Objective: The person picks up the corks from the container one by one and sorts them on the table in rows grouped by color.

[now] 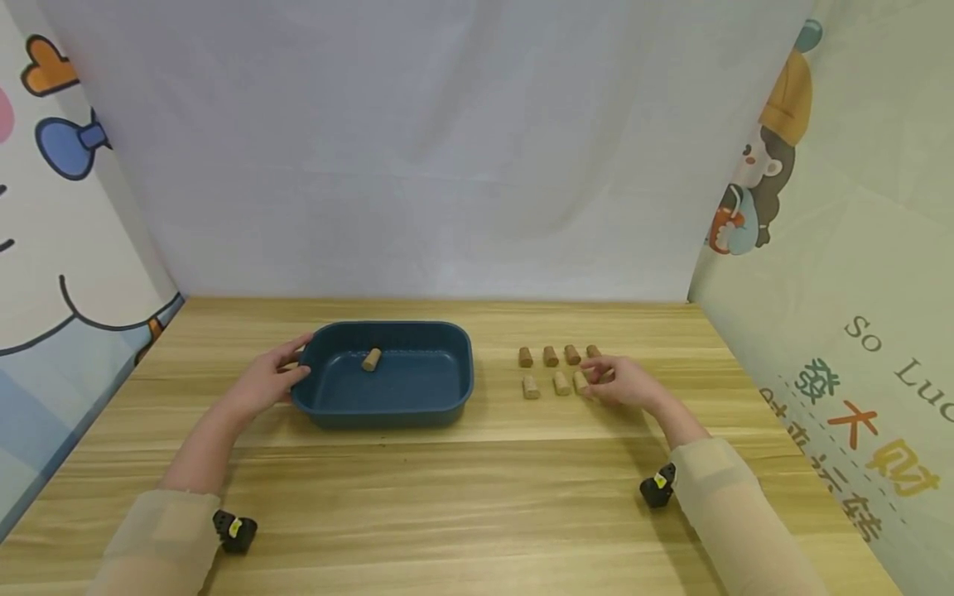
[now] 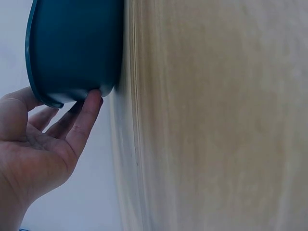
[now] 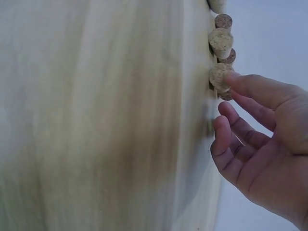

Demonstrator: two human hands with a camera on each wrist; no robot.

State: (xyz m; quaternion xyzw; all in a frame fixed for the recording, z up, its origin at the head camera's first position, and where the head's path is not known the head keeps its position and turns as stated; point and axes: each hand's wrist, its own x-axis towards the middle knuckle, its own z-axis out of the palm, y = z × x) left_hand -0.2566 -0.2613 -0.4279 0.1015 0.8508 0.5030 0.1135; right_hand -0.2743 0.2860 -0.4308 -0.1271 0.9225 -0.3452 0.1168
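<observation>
On the left part of the table stands a dark blue rectangular basin [image 1: 387, 418], with one cork stopper [image 1: 372, 359] lying in it. My left hand [image 1: 264, 381] touches the basin's left end, thumb near the rim and fairly straight fingers against the outer wall [image 2: 72, 53]. To the right, my right hand [image 1: 626, 382] is at the end of the nearer row of pale cork stoppers. Its thumb touches the rightmost pale cork [image 3: 220, 76], and the index finger lies behind it, partly hidden. The other fingers curl loosely below.
Two more pale corks [image 1: 531, 386] lie farther left in that row. Behind them runs a row of several darker brown corks [image 1: 551, 356], the rightmost close to my right fingers. A white cloth [image 1: 417, 165] hangs at the table's back edge. Printed sheets [image 1: 857, 331] flank both sides.
</observation>
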